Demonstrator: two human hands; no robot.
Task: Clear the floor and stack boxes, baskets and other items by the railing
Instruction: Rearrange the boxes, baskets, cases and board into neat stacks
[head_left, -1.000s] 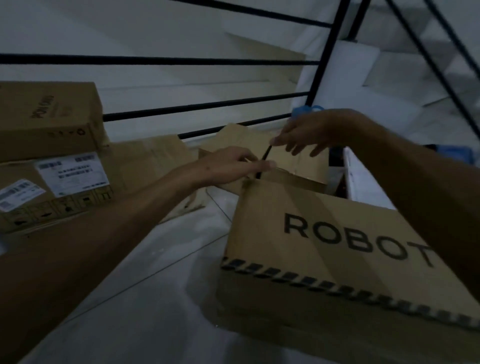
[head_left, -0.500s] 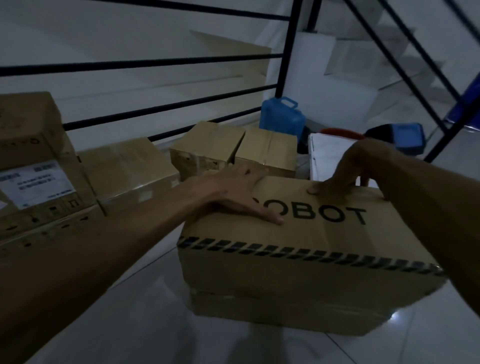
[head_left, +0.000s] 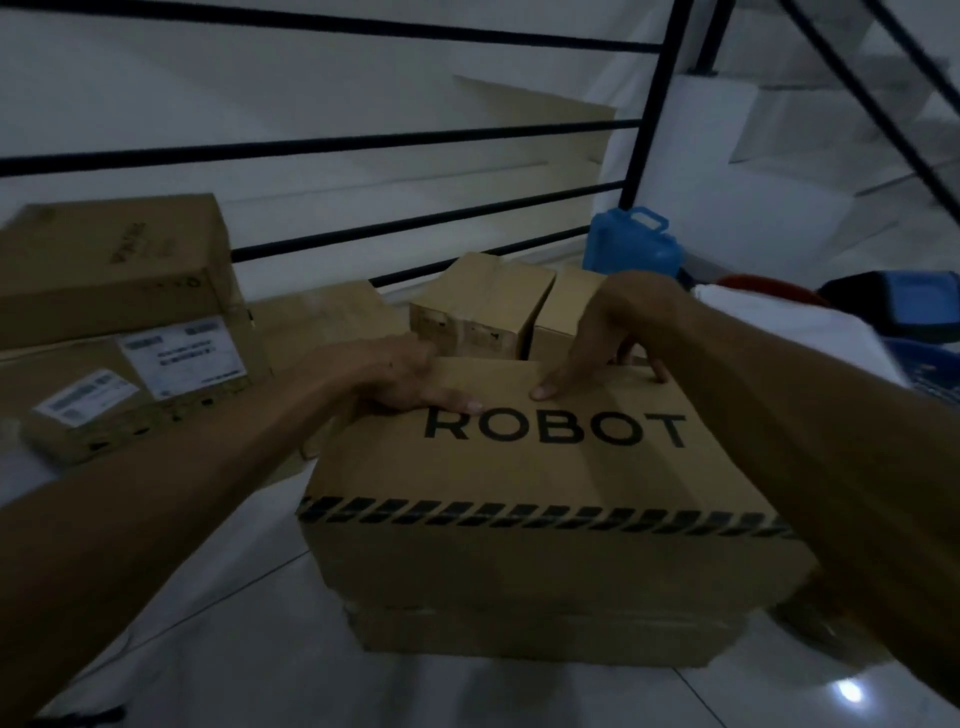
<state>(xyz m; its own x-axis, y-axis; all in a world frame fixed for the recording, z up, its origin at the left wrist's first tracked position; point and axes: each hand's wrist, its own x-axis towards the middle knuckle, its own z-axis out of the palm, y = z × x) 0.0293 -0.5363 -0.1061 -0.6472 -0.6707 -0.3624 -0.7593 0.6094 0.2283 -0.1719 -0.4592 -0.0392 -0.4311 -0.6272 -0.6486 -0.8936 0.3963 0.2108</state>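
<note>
- Far left of our hands, labelled boxes (head_left: 130, 332) sit stacked by the railing (head_left: 363, 143).
- Our left hand (head_left: 400, 379) lies flat on the ROBOT box (head_left: 545, 499), fingers straight.
- Our right hand (head_left: 608, 338) presses its back edge, fingers spread.
- Two small boxes (head_left: 498, 306) sit just behind our hands.

left hand (head_left: 400, 376), right hand (head_left: 608, 338) pressing robot box (head_left: 519, 467), railing (head_left: 415, 140) behind

floor (head_left: 218, 649): pale glossy tile | ROBOT box (head_left: 545, 493) centre, on a flatter box (head_left: 519, 631) | 2 small boxes (head_left: 480, 306) behind, nr railing (head_left: 415, 137) | labelled cartons (head_left: 130, 374) stacked left | blue jug (head_left: 631, 249) far right
</note>
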